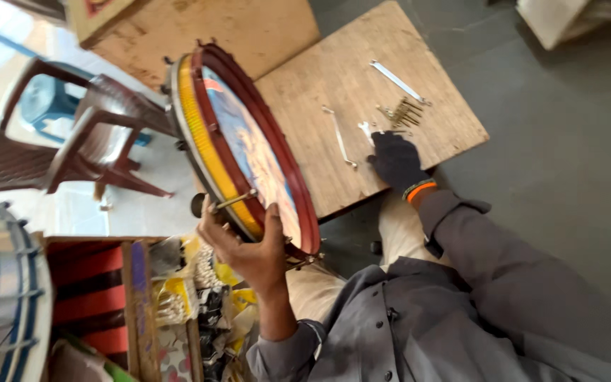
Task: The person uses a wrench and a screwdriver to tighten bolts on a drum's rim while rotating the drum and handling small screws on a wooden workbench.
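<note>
My left hand (pixel 249 244) grips the tilted drum (pixel 242 152) tight while my right hand (pixel 396 159), fingers half curled and holding nothing I can see, reaches the bolts (pixel 404 113), so the drum might slip and fall.

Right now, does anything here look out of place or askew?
Nothing looks damaged or spilled. The drum stands tilted on its edge, steadied by the left hand. The right hand rests on the wooden board near loose bolts.

The drum (pixel 245 152) has a dark red rim, a yellow band and a blue-and-orange painted face. The chairs (pixel 72 141) are brown, the bolts (pixel 404 113) brass, the shirt (pixel 461 311) grey.
</note>
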